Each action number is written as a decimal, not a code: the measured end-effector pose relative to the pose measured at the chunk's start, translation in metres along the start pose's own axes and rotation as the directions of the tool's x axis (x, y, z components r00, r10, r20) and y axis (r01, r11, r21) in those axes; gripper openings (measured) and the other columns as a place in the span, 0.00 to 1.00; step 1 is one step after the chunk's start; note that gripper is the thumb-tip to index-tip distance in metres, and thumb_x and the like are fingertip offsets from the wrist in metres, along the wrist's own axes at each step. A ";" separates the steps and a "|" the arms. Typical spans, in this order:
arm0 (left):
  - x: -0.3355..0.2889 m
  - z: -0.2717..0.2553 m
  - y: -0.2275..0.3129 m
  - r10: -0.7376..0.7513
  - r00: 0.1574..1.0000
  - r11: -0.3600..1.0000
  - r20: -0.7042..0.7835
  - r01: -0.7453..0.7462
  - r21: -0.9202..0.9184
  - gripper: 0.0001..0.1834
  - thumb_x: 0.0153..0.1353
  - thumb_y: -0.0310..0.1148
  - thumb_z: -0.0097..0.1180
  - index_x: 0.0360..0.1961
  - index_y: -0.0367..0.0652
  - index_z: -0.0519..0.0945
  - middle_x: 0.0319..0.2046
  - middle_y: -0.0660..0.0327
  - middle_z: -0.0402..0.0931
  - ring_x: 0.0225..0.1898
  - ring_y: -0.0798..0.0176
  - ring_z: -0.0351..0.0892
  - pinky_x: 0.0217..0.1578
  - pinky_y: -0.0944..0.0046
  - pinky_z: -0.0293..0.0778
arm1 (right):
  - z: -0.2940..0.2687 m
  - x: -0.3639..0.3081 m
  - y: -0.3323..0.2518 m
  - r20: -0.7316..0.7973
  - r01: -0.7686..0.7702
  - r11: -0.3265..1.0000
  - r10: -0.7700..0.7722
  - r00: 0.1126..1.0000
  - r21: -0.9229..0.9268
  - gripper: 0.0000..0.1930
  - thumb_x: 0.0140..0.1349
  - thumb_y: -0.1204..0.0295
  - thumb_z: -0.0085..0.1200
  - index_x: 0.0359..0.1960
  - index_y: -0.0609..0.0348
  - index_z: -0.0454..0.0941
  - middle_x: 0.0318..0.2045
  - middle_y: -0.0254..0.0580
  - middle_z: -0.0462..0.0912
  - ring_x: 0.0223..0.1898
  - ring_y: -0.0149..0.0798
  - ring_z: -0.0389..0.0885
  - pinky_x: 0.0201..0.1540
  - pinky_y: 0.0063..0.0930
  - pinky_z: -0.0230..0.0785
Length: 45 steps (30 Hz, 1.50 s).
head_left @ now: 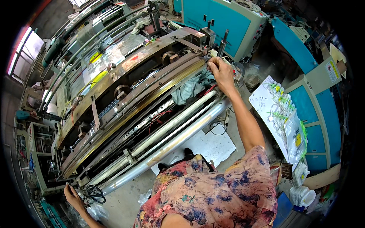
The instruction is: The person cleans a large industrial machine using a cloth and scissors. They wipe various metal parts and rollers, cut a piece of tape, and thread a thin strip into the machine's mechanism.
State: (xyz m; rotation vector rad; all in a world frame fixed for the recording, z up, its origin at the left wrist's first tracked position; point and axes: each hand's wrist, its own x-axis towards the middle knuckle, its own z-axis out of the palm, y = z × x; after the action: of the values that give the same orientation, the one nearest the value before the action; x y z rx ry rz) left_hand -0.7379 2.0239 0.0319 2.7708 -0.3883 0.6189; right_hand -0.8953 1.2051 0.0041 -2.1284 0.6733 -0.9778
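Observation:
A long machine with metal bars and rollers (pixel 171 136) runs slantwise in front of me. At its far right end my right hand (pixel 222 74) is closed, thumb and fingers pinched together beside the end of a yellowish strip along a bar (pixel 152 92). What the fingers hold is too small to make out. My left hand (pixel 74 197) is at the near left end of the machine, its fingertips drawn together by the frame's corner; anything in them is hidden. A grey-green cloth (pixel 190 90) lies over the bars below my right hand.
A coil of black cable (pixel 95 193) hangs by my left hand. On the right, a white table (pixel 262 99) bears clear plastic bags with green ties. Teal cabinets (pixel 216 22) stand behind and to the right. A white sheet (pixel 216 146) lies on the floor.

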 end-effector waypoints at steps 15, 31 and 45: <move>0.001 0.002 -0.003 0.033 0.999 0.999 -0.022 -0.032 0.039 0.15 0.74 0.30 0.52 0.55 0.33 0.77 0.49 0.47 0.80 0.49 0.49 0.81 0.49 0.56 0.75 | 0.005 0.000 0.002 -0.007 0.018 0.999 -0.018 1.000 -0.032 0.09 0.69 0.66 0.57 0.37 0.59 0.81 0.27 0.39 0.87 0.27 0.41 0.83 0.33 0.37 0.71; -0.002 0.001 0.003 0.045 0.998 0.997 -0.047 -0.042 0.060 0.13 0.73 0.29 0.52 0.54 0.32 0.77 0.46 0.47 0.80 0.46 0.50 0.82 0.47 0.58 0.76 | 0.010 -0.002 0.003 -0.058 0.015 1.000 -0.013 0.998 0.024 0.08 0.68 0.67 0.58 0.38 0.60 0.82 0.26 0.40 0.87 0.25 0.38 0.82 0.31 0.34 0.70; -0.003 0.003 0.005 0.011 0.996 0.997 -0.090 -0.003 0.082 0.16 0.76 0.34 0.51 0.55 0.32 0.77 0.45 0.47 0.80 0.45 0.50 0.82 0.43 0.53 0.77 | 0.000 0.009 0.012 0.322 -0.464 0.701 0.337 0.885 0.542 0.11 0.68 0.68 0.60 0.39 0.66 0.83 0.30 0.38 0.86 0.26 0.24 0.79 0.25 0.20 0.78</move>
State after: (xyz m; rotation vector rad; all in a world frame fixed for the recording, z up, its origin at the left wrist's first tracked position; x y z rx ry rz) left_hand -0.7407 2.0186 0.0293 2.8068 -0.3610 0.7761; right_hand -0.8923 1.1915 -0.0010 -1.3936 0.5877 -0.6072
